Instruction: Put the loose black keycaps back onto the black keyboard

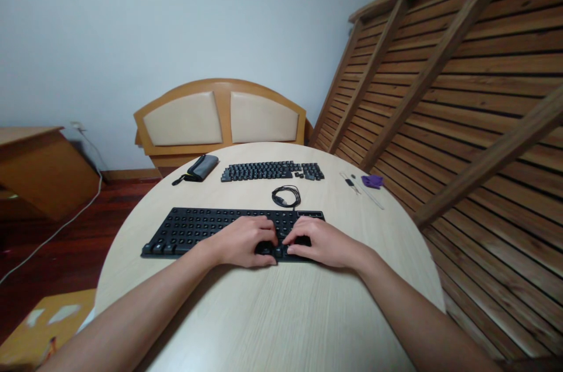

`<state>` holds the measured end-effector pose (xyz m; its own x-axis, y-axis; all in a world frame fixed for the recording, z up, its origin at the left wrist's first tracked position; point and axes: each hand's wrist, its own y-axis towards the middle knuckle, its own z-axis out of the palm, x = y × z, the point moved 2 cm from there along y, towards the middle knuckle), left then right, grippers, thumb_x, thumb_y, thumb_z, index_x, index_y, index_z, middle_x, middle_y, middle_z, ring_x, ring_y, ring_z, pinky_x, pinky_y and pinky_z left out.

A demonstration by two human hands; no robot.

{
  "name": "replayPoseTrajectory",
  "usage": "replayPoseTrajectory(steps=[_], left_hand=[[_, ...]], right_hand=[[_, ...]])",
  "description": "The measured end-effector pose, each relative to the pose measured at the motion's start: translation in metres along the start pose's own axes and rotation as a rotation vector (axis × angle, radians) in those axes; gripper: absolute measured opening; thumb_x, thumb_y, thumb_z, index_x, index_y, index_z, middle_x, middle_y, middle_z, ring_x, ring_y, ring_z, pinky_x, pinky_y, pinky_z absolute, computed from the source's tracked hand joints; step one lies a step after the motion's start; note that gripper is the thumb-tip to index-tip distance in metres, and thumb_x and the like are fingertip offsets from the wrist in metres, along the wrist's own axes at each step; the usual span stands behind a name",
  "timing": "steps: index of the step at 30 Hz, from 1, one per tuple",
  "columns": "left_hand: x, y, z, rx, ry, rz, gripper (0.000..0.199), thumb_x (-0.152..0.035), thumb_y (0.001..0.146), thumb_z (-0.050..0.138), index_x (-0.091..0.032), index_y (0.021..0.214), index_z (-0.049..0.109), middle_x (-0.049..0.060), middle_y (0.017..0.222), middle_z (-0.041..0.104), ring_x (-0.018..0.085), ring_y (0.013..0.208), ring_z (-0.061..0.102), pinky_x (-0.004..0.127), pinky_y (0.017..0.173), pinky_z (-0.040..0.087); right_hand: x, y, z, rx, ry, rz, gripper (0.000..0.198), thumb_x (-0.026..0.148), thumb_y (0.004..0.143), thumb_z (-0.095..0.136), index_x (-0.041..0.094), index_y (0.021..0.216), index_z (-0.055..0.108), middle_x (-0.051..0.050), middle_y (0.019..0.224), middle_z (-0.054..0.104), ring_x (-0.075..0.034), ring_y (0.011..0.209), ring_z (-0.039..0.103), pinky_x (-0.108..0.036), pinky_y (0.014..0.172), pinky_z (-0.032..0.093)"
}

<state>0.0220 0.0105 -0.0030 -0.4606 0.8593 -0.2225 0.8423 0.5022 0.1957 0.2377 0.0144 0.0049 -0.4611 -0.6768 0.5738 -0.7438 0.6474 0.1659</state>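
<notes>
A black keyboard [193, 225] lies across the table. Most of its rows show bare switches, while keycaps sit along the front row at its left end. My left hand [246, 241] rests over the keyboard's middle, fingers curled onto it and the thumb along its front edge. Close to its right, my right hand [325, 241] has thumb and forefinger bent down onto the front-row keys. Whatever lies between those fingertips is too dark and small to make out. Behind the keyboard is its coiled black cable [285, 196]. Loose keycaps [259, 170] are laid out in keyboard order farther back.
A dark grey pouch [203, 166] with a strap is at the back left of the round table [272, 313]. To the right are a purple cloth [372, 181], a wire tool [350, 182] and a thin pale stick [369, 193]. Wooden slats [484, 96] lean beside the table.
</notes>
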Motion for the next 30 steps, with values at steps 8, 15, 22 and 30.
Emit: replayPoseTrajectory(steps=[8, 15, 22, 30], left_hand=[[0.000, 0.000, -0.001, -0.009, 0.001, 0.002, 0.023, -0.038, 0.084, 0.071, -0.020, 0.098, 0.068, 0.005, 0.098, 0.067, 0.022, 0.091, 0.064, 0.032, 0.079, 0.050], [-0.002, 0.000, -0.001, -0.024, 0.003, 0.007, 0.021, -0.035, 0.082, 0.071, -0.020, 0.096, 0.067, 0.004, 0.096, 0.067, 0.022, 0.089, 0.064, 0.032, 0.078, 0.050], [-0.001, 0.000, -0.003, -0.010, 0.007, 0.004, 0.024, -0.039, 0.084, 0.070, -0.019, 0.097, 0.067, 0.004, 0.095, 0.067, 0.022, 0.089, 0.064, 0.031, 0.078, 0.050], [-0.013, 0.005, 0.001, -0.109, 0.020, -0.035, 0.034, -0.049, 0.095, 0.058, -0.019, 0.106, 0.066, 0.007, 0.101, 0.067, 0.022, 0.092, 0.064, 0.034, 0.081, 0.051]], right_hand=[[0.003, 0.000, 0.003, -0.015, -0.093, 0.000, 0.015, 0.026, 0.085, 0.071, 0.024, 0.099, 0.077, -0.005, 0.095, 0.072, -0.021, 0.092, 0.063, -0.033, 0.082, 0.048], [0.013, 0.003, 0.007, -0.037, -0.152, 0.001, 0.014, 0.018, 0.078, 0.071, 0.023, 0.091, 0.074, -0.004, 0.090, 0.072, -0.021, 0.089, 0.063, -0.032, 0.080, 0.048], [0.014, 0.002, 0.004, -0.037, -0.176, -0.007, 0.020, 0.019, 0.076, 0.072, 0.023, 0.096, 0.074, -0.003, 0.092, 0.073, -0.021, 0.089, 0.063, -0.032, 0.080, 0.048], [-0.018, -0.001, -0.015, -0.186, -0.141, 0.053, 0.014, 0.018, 0.089, 0.061, 0.021, 0.092, 0.074, -0.004, 0.089, 0.073, -0.018, 0.086, 0.064, -0.032, 0.081, 0.047]])
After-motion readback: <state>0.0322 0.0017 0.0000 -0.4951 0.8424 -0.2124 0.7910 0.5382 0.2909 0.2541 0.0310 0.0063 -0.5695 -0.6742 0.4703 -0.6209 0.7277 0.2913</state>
